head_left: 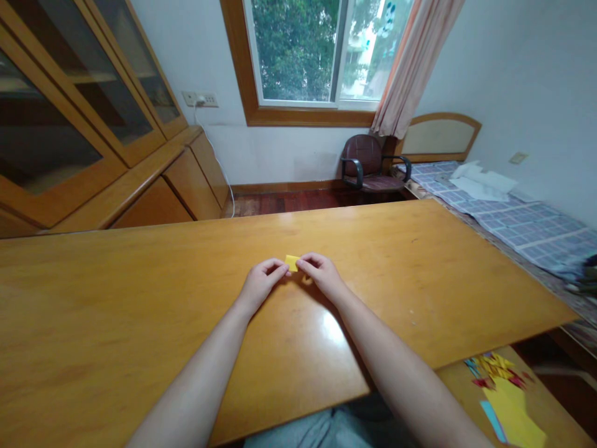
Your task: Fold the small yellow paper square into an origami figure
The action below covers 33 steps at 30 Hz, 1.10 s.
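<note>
Maroon armchair (366,155), pink curtain (416,71) are beyond right hand (323,274); plaid-covered bed (527,224) right of it, glass-door cabinet (88,121) far left.

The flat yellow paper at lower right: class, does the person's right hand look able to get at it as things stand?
Probably yes: the flat yellow paper lies mostly uncovered, though the right hand pinches a small yellow rectangular paper piece.

Wht wall (527,81), window (296,50) w/ pink curtain (416,68), dk-red flr (284,201)

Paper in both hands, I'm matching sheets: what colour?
The paper is yellow, seen in the head view.
</note>
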Each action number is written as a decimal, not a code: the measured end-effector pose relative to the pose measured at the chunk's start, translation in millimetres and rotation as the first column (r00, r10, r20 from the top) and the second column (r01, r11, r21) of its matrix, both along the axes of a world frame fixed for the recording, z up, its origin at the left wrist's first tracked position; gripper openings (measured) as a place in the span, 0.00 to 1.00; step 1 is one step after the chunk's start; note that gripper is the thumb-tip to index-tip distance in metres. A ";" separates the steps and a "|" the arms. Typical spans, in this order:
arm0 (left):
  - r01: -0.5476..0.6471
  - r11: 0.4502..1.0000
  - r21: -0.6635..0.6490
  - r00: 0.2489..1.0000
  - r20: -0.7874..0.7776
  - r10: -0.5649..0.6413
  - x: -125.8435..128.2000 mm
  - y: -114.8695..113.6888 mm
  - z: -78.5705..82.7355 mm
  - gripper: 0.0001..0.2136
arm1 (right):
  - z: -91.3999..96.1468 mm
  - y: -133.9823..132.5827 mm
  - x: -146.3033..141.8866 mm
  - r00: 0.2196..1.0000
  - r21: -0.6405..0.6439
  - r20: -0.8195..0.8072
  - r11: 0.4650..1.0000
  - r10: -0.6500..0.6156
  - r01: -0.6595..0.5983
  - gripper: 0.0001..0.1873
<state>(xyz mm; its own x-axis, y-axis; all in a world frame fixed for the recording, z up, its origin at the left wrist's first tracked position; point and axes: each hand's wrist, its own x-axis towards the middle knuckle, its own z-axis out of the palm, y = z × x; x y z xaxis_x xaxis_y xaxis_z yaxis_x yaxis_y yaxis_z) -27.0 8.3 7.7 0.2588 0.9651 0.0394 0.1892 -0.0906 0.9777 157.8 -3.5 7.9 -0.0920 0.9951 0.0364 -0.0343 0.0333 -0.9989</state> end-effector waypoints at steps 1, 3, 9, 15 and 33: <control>-0.002 1.000 0.000 1.000 0.003 0.002 -0.2 0.2 -0.6 0.13 | -0.2 -0.1 -0.3 1.000 -0.004 0.004 1.000 0.005 -0.005 0.16; 0.004 1.000 -0.004 1.000 0.000 -0.004 -0.4 0.6 -1.5 0.12 | -0.8 -0.2 -0.7 1.000 -0.009 0.008 1.000 0.009 -0.009 0.16; -0.010 0.999 0.037 1.000 0.007 0.010 0.7 0.2 0.1 0.11 | -1.4 -1.2 0.0 0.998 0.039 0.049 0.999 0.027 -0.029 0.15; -0.054 0.995 0.082 0.998 -0.018 0.056 0.9 0.3 -0.2 0.11 | 0.7 -3.8 0.2 0.970 0.178 0.234 0.977 0.070 -0.114 0.12; -0.042 0.998 0.053 0.999 -0.002 0.042 2.3 0.7 -5.5 0.13 | 1.6 -3.2 -0.8 0.940 0.327 0.332 0.944 -0.081 -0.034 0.08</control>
